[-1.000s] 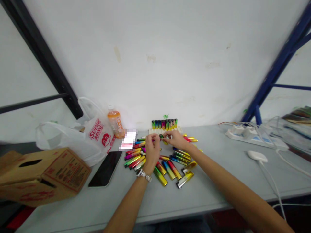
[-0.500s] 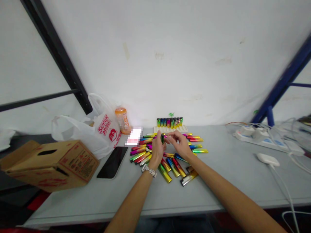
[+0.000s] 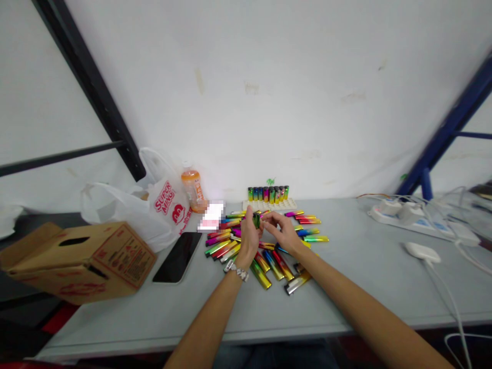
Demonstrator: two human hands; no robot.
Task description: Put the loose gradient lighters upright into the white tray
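My left hand (image 3: 250, 237), with a bracelet at the wrist, holds a small dark green lighter (image 3: 256, 220) upright between thumb and fingers. Close on its right, my right hand (image 3: 283, 230) has its fingertips pinched near the lighter; what they hold, if anything, is too small to make out. Around and below both hands lie many shiny two-coloured lighters, among them a green and yellow one (image 3: 261, 275) and a silver one (image 3: 297, 283). Behind the hands, several lighters (image 3: 272, 195) stand in a row on a pale perforated tray (image 3: 290, 204) against the wall.
On the left are a cardboard box (image 3: 119, 256), a white plastic bag (image 3: 154, 215), a black phone (image 3: 177, 257) and an orange bottle (image 3: 194, 189). A power strip (image 3: 423, 223) with cables and a white adapter (image 3: 423, 252) lie at the right.
My right hand has drawn slightly right and down from the lighter in my left hand. My left hand has hardly moved.
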